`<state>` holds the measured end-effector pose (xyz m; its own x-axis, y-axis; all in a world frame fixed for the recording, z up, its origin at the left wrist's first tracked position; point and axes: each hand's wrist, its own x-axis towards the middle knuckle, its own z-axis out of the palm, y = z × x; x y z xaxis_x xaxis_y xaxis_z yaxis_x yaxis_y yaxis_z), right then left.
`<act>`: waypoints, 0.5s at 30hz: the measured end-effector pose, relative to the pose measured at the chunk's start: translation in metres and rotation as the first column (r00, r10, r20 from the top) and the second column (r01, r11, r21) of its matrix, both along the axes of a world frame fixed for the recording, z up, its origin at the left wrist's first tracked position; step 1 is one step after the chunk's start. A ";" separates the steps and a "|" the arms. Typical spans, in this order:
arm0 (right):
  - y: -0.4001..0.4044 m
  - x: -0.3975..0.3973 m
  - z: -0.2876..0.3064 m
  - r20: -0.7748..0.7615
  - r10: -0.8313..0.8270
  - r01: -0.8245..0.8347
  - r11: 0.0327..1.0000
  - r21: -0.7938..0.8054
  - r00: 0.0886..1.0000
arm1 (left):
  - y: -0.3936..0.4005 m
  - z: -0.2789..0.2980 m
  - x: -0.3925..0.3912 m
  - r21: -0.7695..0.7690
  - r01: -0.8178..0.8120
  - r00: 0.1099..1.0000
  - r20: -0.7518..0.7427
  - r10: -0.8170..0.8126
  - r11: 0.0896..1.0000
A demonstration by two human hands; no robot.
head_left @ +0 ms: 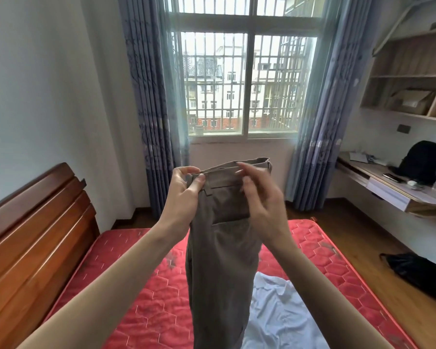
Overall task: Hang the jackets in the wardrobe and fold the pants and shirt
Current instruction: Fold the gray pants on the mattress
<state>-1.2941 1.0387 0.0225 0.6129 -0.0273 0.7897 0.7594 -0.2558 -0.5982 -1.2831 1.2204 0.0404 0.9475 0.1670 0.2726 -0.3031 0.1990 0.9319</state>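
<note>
Grey-brown pants (219, 260) hang in front of me above the red mattress (146, 293), legs dangling down out of the frame's bottom. My left hand (186, 195) pinches the waistband at its left corner. My right hand (259, 195) is at the waistband's middle with fingers loosely bent on the top edge; whether it pinches the cloth I cannot tell. A white shirt (280, 316) lies crumpled on the mattress under and to the right of the pants.
A wooden headboard (33, 238) runs along the left. A barred window (242, 81) with blue curtains is straight ahead. At right are a wall desk (388, 187) with a black bag (422, 159), shelves above, and dark clothing (423, 273) on the wooden floor.
</note>
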 end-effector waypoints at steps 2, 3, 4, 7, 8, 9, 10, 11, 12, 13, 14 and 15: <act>-0.022 0.015 -0.003 -0.065 -0.213 0.218 0.973 0.077 0.975 | 0.010 -0.005 0.003 -0.005 0.042 0.999 0.002 -0.042 0.999; -0.035 0.020 -0.004 -0.169 -0.173 0.192 0.976 0.104 0.970 | 0.015 -0.006 0.004 -0.018 0.063 0.998 0.003 -0.063 0.998; -0.044 0.024 -0.005 -0.303 -0.033 0.078 0.987 0.140 0.952 | 0.019 -0.006 0.006 -0.030 0.078 0.997 0.006 -0.078 0.996; -0.043 0.027 -0.008 -0.527 0.268 -0.215 0.963 0.160 0.807 | 0.022 -0.007 0.009 0.023 0.089 0.995 0.046 -0.090 0.996; -0.036 0.029 -0.010 -0.506 0.236 -0.201 0.972 0.124 0.830 | 0.021 -0.007 0.009 0.101 0.084 0.993 0.068 -0.091 0.991; -0.029 0.030 -0.012 -0.449 0.184 -0.160 0.983 0.092 0.874 | 0.020 -0.008 0.007 0.201 0.079 0.991 0.094 -0.099 0.976; -0.021 0.030 -0.013 -0.377 0.147 -0.123 0.989 0.085 0.914 | 0.020 -0.010 0.004 0.299 0.091 0.985 0.116 -0.131 0.950; -0.015 0.031 -0.013 -0.318 0.121 -0.093 0.990 0.102 0.940 | 0.022 -0.013 0.001 0.380 0.107 0.978 0.126 -0.166 0.919; -0.012 0.030 -0.013 -0.278 0.093 -0.060 0.991 0.124 0.956 | 0.025 -0.016 0.000 0.440 0.120 0.973 0.125 -0.193 0.890; -0.011 0.031 -0.013 -0.258 0.063 -0.028 0.990 0.137 0.964 | 0.028 -0.019 -0.001 0.490 0.121 0.970 0.125 -0.207 0.863; -0.012 0.032 -0.014 -0.258 0.037 -0.002 0.991 0.137 0.965 | 0.032 -0.022 0.000 0.532 0.106 0.971 0.126 -0.203 0.840; -0.012 0.033 -0.014 -0.269 0.015 0.018 0.993 0.119 0.963 | 0.035 -0.023 0.001 0.560 0.090 0.974 0.124 -0.191 0.824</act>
<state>-1.2616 1.0269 0.0086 0.8018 -0.1121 0.5870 0.5663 -0.1711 -0.8063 -1.2817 1.2558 0.0175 0.8809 -0.1885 0.4342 -0.4718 -0.2759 0.8374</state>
